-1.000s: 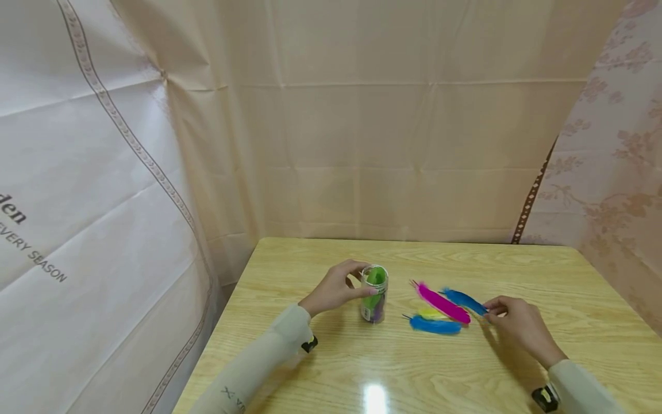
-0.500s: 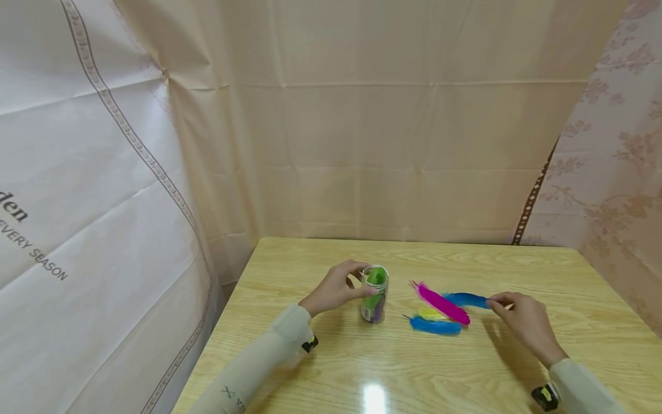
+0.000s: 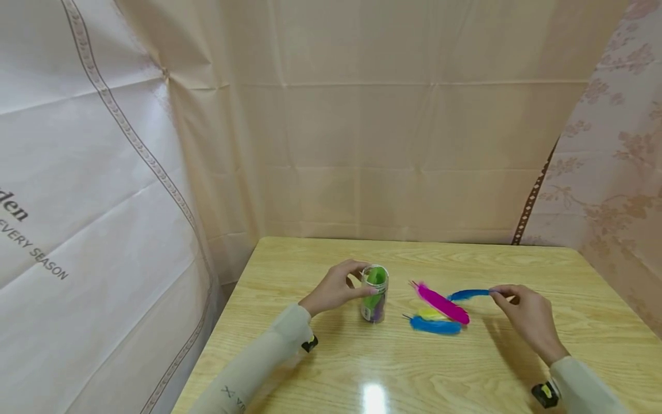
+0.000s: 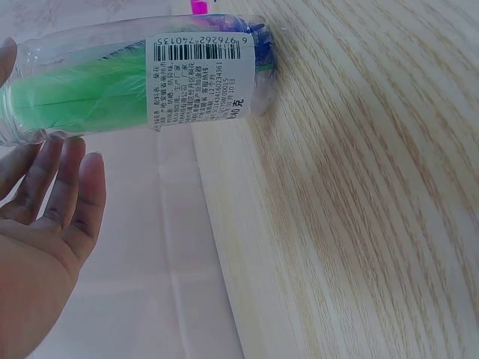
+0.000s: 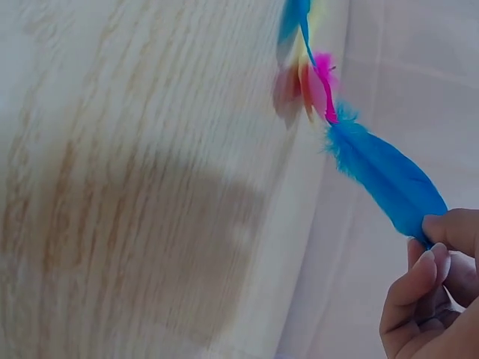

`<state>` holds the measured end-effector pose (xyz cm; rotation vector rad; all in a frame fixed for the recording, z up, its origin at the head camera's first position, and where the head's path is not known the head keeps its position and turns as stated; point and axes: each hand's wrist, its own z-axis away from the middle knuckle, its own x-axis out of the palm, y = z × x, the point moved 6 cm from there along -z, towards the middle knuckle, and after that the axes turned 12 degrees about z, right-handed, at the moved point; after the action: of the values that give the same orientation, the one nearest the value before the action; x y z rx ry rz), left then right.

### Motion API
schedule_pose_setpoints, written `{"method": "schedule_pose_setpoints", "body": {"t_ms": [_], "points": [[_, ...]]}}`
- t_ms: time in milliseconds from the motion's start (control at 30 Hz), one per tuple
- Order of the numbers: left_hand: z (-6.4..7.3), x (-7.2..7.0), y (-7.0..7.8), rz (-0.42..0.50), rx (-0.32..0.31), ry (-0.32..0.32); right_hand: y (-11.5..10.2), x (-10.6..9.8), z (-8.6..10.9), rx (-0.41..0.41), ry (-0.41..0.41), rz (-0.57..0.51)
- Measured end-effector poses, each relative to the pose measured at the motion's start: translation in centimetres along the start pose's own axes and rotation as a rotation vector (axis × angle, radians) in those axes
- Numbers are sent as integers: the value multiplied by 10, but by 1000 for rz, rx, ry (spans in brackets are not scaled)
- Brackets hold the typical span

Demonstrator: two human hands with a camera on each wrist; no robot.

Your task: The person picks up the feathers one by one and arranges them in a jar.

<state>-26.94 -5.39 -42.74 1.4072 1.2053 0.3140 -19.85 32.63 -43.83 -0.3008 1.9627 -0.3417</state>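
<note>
My left hand (image 3: 335, 289) grips a clear jar (image 3: 374, 294) near its rim, thumb in front and fingers behind. The jar stands upright on the table. Inside it are a green feather (image 4: 82, 96) and purple-blue ones, and a barcode label (image 4: 200, 75) covers part of its side. My right hand (image 3: 530, 319) pinches a blue feather (image 5: 393, 179) by its rounded tip, between thumb and fingers. Its fluffy end points left toward a magenta feather (image 3: 441, 303). Under and beside that lie a yellow feather (image 3: 431, 314), partly hidden, and another blue feather (image 3: 434, 325).
The pale wood-grain table (image 3: 310, 374) ends at a back edge before a hanging beige cloth (image 3: 357, 144). A white printed cloth (image 3: 103, 230) hangs at the left, a floral one (image 3: 620, 172) at the right.
My right hand has lifted the tip of the blue feather up and slightly right, so the feather slopes less and shifts right, off the magenta one. The left hand and jar stay put.
</note>
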Motion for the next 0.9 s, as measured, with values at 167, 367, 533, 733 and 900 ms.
{"method": "schedule_pose_setpoints", "body": {"t_ms": [167,367,533,733,900], "points": [[0,0,-1,4,-1,0,-1,-5,-2,0,34,-11],[-2,0,-3,5,-3,4,-4,-11,-5,-6,62,-31],[-2,0,-2,3,-12,0,-5,-13,-6,1,61,-28],[-1,0,-1,12,-12,1,-9,-15,-7,2,67,-35],[-1,0,-2,16,-7,3,-13,-17,-9,-12,68,-51]]}}
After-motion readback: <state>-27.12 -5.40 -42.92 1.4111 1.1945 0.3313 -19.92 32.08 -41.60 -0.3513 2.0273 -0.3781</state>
